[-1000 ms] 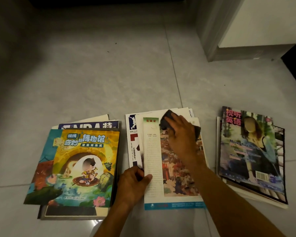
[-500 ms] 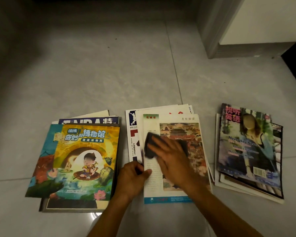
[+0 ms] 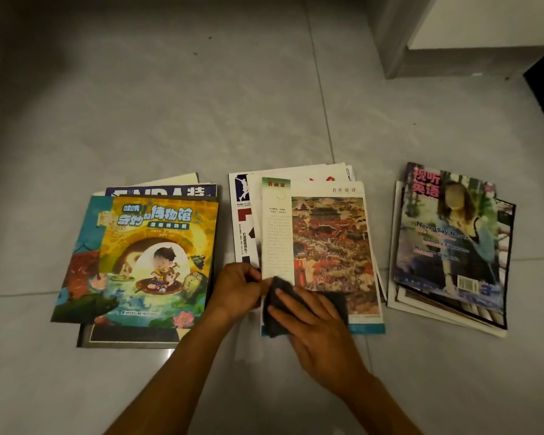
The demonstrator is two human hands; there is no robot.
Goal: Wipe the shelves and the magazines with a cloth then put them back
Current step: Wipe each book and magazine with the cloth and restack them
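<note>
On the grey tile floor [image 3: 170, 114] we see three magazine piles. Our right hand [image 3: 318, 334] presses a dark cloth [image 3: 336, 304], fingers flat and spread, on the middle magazine [image 3: 330, 243] at six o'clock; our left hand [image 3: 237, 287] pinches its edge at eight o'clock.

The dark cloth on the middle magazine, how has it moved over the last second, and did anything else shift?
The right hand swept the dark grey cloth from the far end of the painting-cover magazine down toward the person, to its near left corner. The left hand kept its hold on the magazine's left edge. The cartoon-cover pile and the English-learning magazine pile stayed put.
</note>
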